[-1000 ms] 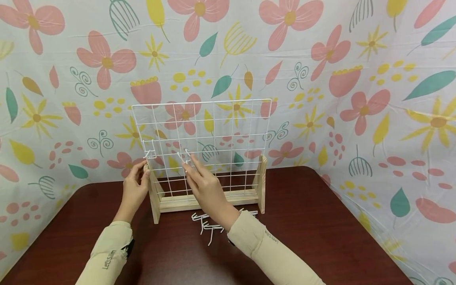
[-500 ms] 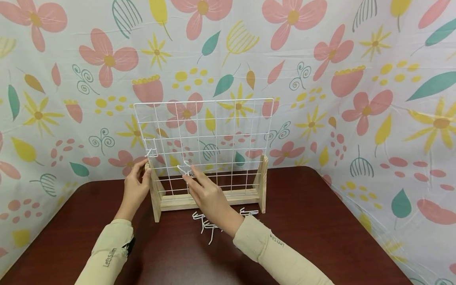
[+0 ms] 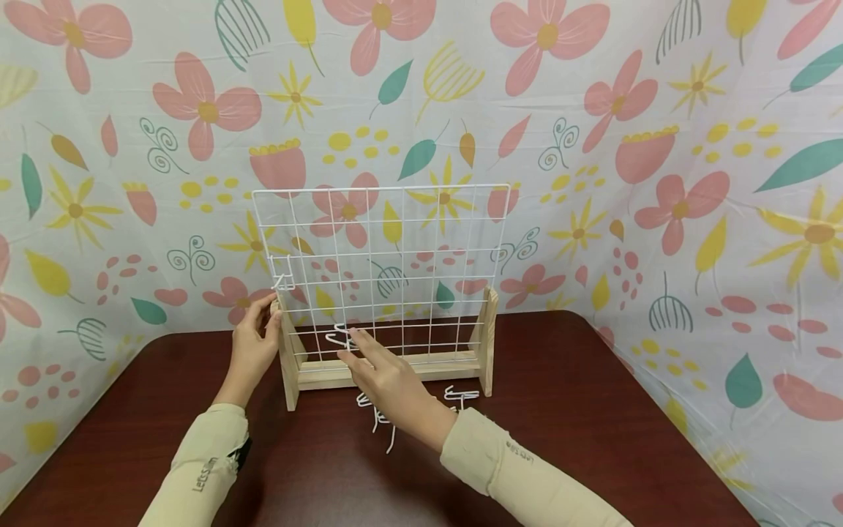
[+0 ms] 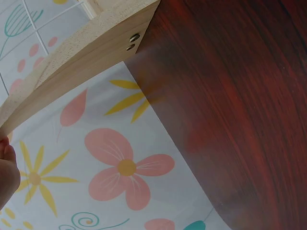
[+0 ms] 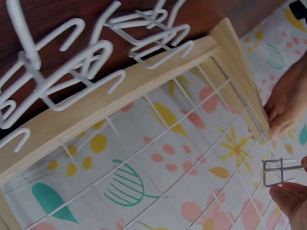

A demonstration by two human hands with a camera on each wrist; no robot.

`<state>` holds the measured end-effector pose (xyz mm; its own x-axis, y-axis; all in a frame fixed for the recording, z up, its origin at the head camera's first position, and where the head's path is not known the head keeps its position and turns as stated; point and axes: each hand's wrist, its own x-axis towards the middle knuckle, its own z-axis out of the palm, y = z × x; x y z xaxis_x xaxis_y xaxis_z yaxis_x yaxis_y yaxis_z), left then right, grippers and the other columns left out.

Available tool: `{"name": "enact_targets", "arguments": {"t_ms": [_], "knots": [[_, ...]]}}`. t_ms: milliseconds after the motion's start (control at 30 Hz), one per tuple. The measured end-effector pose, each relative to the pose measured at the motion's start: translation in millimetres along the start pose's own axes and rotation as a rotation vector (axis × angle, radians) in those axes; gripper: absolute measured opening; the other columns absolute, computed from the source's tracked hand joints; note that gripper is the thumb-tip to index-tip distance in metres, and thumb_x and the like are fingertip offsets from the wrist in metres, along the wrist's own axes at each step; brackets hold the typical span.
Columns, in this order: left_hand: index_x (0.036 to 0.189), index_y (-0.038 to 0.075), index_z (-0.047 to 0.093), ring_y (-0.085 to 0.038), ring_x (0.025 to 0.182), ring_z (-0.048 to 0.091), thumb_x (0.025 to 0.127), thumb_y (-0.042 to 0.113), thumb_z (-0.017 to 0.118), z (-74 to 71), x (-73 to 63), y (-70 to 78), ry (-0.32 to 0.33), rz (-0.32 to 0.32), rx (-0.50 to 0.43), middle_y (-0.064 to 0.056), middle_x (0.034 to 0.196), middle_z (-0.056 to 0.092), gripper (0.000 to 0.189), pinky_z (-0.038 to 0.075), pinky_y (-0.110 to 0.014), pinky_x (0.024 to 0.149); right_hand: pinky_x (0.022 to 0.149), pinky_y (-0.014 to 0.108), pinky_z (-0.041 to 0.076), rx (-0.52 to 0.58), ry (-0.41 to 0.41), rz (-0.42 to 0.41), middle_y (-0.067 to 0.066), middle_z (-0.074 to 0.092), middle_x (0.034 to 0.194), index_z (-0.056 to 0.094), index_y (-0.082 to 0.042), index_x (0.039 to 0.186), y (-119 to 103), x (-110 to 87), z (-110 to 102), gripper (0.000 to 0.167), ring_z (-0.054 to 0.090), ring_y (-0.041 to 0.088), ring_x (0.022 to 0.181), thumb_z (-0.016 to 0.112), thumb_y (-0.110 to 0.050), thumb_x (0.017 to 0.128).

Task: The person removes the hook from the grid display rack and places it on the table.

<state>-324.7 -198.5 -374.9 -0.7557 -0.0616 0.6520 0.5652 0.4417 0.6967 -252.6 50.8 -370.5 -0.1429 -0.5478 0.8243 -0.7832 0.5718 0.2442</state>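
A white wire grid panel stands upright in a pale wooden stand. My left hand pinches the top of the stand's left upright; in the left wrist view only a bit of that hand shows. My right hand holds a white wire hook in front of the grid's lower left part. In the right wrist view, thumb and fingers pinch the prong of this hook. Whether it touches the grid, I cannot tell. Another white hook hangs on the grid's left edge, above my left hand.
Several loose white hooks lie on the dark red-brown table before the stand, partly behind my right hand in the head view. One hook lies near the right upright. A floral cloth hangs behind the table.
My right hand has moved the hook downward in front of the grid, from about mid-height toward the lower bars. The left hand stays on the upright.
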Motion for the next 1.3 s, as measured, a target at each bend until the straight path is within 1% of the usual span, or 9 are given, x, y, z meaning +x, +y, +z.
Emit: {"name": "enact_targets", "arguments": {"t_ms": [100,233,300,433,500,767,900,1000,1300], "knots": [[0.132,-0.007,0.051,-0.017,0.105,0.056,0.098,0.001,0.052,0.2,-0.3,-1.0,0.011,0.002,0.0,-0.03,0.122,0.058,0.035,0.038,-0.002,0.078,0.096,0.031,0.046,-0.004,-0.048,-0.005,0.024,0.058,0.127,0.067,-0.003,0.115,-2.7,-3.8,-1.9,0.031,0.057,0.032,0.118,0.071,-0.004,0.084],[0.132,-0.006,0.052,0.004,0.098,0.05,0.097,0.001,0.053,0.0,-0.4,-2.0,0.021,0.004,0.007,-0.028,0.119,0.06,0.035,0.038,-0.002,0.076,0.097,0.031,0.046,-0.017,-0.115,-0.026,0.023,0.059,0.127,0.069,-0.005,0.114,-6.5,-8.9,-1.2,0.032,0.057,0.031,0.118,0.073,-0.006,0.082],[0.132,-0.006,0.052,0.002,0.098,0.051,0.098,0.002,0.053,-0.4,-0.5,-2.2,0.02,0.009,0.009,-0.028,0.119,0.06,0.035,0.038,-0.002,0.076,0.097,0.031,0.046,-0.025,-0.145,-0.045,0.022,0.06,0.126,0.07,-0.006,0.114,-8.5,-11.2,0.6,0.032,0.058,0.031,0.117,0.074,-0.007,0.083],[0.132,-0.006,0.052,-0.017,0.102,0.055,0.098,0.004,0.053,-0.6,0.0,-1.8,0.019,0.012,0.004,-0.028,0.12,0.059,0.036,0.039,-0.002,0.077,0.097,0.031,0.045,-0.056,-0.192,-0.089,0.022,0.06,0.126,0.07,-0.008,0.113,-12.5,-15.5,4.9,0.029,0.059,0.03,0.115,0.073,-0.011,0.084],[0.132,-0.006,0.051,-0.021,0.104,0.055,0.098,0.004,0.053,-0.6,0.2,-1.3,0.018,0.01,0.006,-0.028,0.121,0.059,0.036,0.039,-0.002,0.077,0.096,0.031,0.046,-0.084,-0.213,-0.109,0.021,0.06,0.126,0.071,-0.009,0.114,-14.8,-17.5,6.1,0.029,0.06,0.029,0.115,0.073,-0.015,0.085],[0.132,-0.007,0.051,0.004,0.097,0.049,0.097,0.002,0.053,-0.2,-0.7,-0.1,0.021,0.012,0.01,-0.029,0.119,0.06,0.036,0.038,-0.002,0.077,0.092,0.03,0.049,-0.121,-0.278,-0.127,0.018,0.062,0.124,0.071,-0.013,0.115,-22.7,-24.7,10.1,0.03,0.062,0.027,0.111,0.072,-0.021,0.087],[0.132,-0.007,0.052,-0.014,0.102,0.056,0.097,0.002,0.054,-0.7,-0.1,-0.7,0.023,0.012,-0.003,-0.029,0.12,0.059,0.036,0.038,-0.002,0.078,0.09,0.029,0.05,-0.139,-0.313,-0.133,0.018,0.062,0.124,0.071,-0.013,0.115,-26.4,-26.7,13.4,0.029,0.062,0.028,0.111,0.071,-0.023,0.087],[0.132,-0.007,0.051,-0.03,0.108,0.055,0.097,0.002,0.053,-1.2,0.0,-0.4,0.018,0.007,-0.012,-0.029,0.121,0.058,0.036,0.037,-0.001,0.079,0.089,0.027,0.05,-0.162,-0.354,-0.145,0.017,0.061,0.126,0.07,-0.014,0.116,-28.6,-27.8,14.2,0.029,0.061,0.027,0.113,0.068,-0.025,0.089],[0.134,-0.009,0.048,-0.037,0.112,0.054,0.098,0.002,0.051,-1.5,-0.3,-1.1,-0.01,0.003,-0.026,-0.031,0.123,0.056,0.037,0.036,0.0,0.08,0.092,0.027,0.048,-0.191,-0.504,-0.186,0.016,0.061,0.127,0.068,-0.017,0.121,-32.3,-31.0,16.7,0.029,0.06,0.026,0.114,0.061,-0.027,0.095]]}}
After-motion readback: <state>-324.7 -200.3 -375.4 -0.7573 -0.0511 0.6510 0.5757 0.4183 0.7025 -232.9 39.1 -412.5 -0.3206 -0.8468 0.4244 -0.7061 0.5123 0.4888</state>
